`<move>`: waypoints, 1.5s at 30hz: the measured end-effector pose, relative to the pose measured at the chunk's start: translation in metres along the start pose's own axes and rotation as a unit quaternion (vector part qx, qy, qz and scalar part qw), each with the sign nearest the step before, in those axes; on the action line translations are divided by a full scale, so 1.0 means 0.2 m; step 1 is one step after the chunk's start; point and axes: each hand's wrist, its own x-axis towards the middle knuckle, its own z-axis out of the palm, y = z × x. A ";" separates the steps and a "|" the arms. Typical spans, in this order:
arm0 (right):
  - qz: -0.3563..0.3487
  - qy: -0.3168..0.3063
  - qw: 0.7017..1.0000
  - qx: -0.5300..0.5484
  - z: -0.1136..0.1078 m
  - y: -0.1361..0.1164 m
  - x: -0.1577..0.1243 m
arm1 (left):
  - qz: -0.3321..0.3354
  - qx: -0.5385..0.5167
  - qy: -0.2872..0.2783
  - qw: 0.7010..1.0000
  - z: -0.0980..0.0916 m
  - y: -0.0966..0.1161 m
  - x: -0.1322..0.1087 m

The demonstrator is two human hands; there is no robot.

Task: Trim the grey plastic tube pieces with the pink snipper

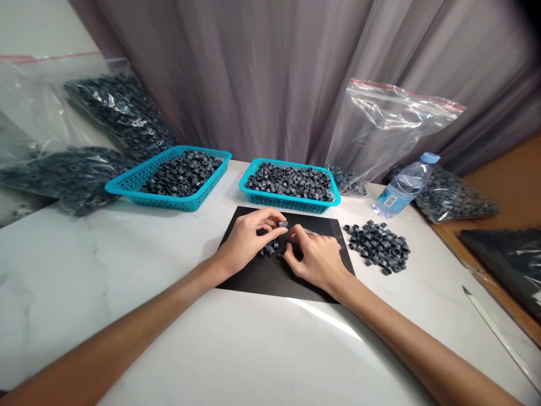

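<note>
My left hand (249, 235) is closed, pinching a small dark grey plastic ring (283, 224) between thumb and index finger. Below its fingers, several more loose rings (268, 248) lie on a black mat (270, 282). Close by on the right is my right hand (316, 256), its thumb and index finger curled and apart above the mat. A thin silvery tool (311, 232) shows behind its knuckles, with a pinkish end near the outer side. That tool seems tucked in the other fingers; most of it is hidden.
Two blue baskets (194, 204) (291, 201) full of rings stand behind the mat. A pile of rings (380, 246) lies right of it, near a water bottle (403, 186). Zip bags (122, 113) (380, 135) stand at both sides; a long pale strip (499, 332) lies at right.
</note>
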 end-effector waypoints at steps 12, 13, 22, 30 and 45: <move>0.009 0.012 0.949 0.314 0.01 0.07 0.02 | -0.027 -0.027 -0.019 0.999 0.00 -0.01 -0.01; 0.010 0.012 0.948 0.319 0.01 0.07 0.02 | -0.032 -0.036 -0.022 0.999 0.00 0.00 -0.01; 0.021 0.014 0.931 0.363 0.00 0.07 0.03 | -0.079 -0.107 -0.036 0.990 0.01 0.02 -0.01; 0.046 0.001 0.893 0.448 -0.02 0.06 0.04 | -0.154 -0.211 -0.055 0.964 -0.01 0.02 0.01; 0.048 0.004 0.890 0.453 0.00 0.07 0.03 | 0.022 0.012 -0.052 0.998 -0.01 0.05 -0.02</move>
